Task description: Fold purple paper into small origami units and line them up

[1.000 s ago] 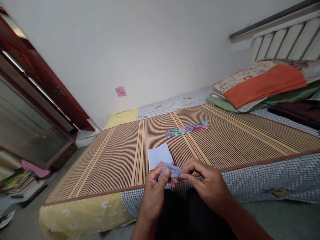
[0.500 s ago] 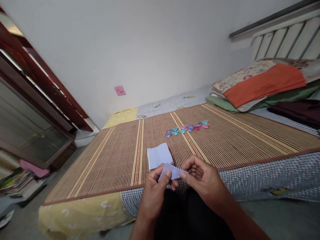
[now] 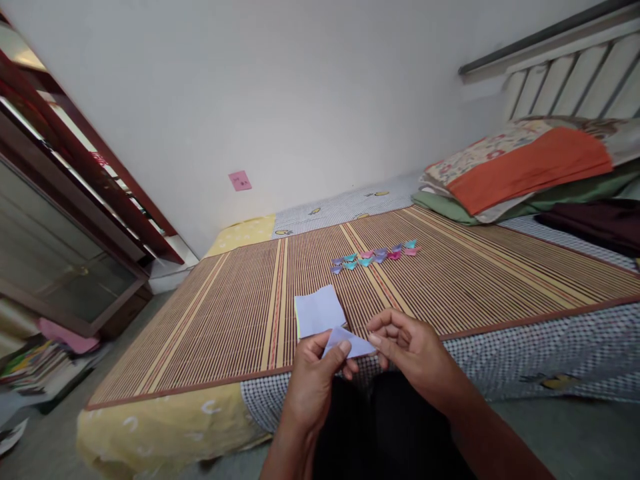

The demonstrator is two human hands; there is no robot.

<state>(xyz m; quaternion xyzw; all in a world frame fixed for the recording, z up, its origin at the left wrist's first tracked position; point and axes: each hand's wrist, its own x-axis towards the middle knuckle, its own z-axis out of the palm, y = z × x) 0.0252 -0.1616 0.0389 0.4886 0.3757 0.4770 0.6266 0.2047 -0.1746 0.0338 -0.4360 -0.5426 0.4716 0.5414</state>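
A lilac paper (image 3: 354, 343), folded to a triangle, is held low over the bed's front edge. My left hand (image 3: 315, 373) pinches its left part, thumb on top and fingers beneath. At the paper's right tip, my right hand (image 3: 413, 347) has thumb and forefinger closed on the corner, its other fingers curled. Just behind my left hand lies a stack of pale lilac square sheets (image 3: 319, 312) with a yellow-green left edge. Farther back, several small folded paper pieces (image 3: 375, 256) in purple, teal and pink stand in two rows.
A striped bamboo mat (image 3: 230, 313) covers the bed. Folded orange and floral bedding (image 3: 530, 163) and dark cloth (image 3: 590, 223) lie at the right. A pink note (image 3: 240, 181) is on the wall. Books (image 3: 37, 367) are piled at the lower left beside a glass-fronted cabinet (image 3: 65, 260).
The folded paper and both hands have shifted slightly right. The paper has turned a little, and its triangular outline shows more clearly.
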